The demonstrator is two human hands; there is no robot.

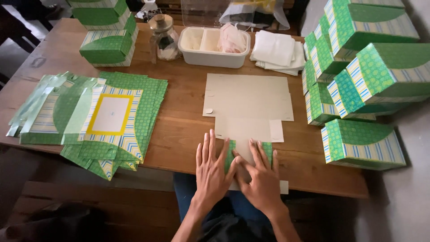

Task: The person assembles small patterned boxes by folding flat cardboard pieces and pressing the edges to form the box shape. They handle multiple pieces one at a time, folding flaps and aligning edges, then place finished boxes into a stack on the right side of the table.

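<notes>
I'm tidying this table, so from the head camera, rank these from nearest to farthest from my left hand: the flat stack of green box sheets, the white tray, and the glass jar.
From the left hand, which presses on the unfolded cardboard box blank:
1. Stack of flat green sheets, on its left side of the table.
2. White tray, straight ahead at the far edge.
3. Glass jar, far edge, just left of the tray. Tray and jar are nearly too close to call.

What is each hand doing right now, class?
Left hand: open, pressing flat on the unfolded cardboard box blank.
Right hand: open, pressing the same blank.
</notes>
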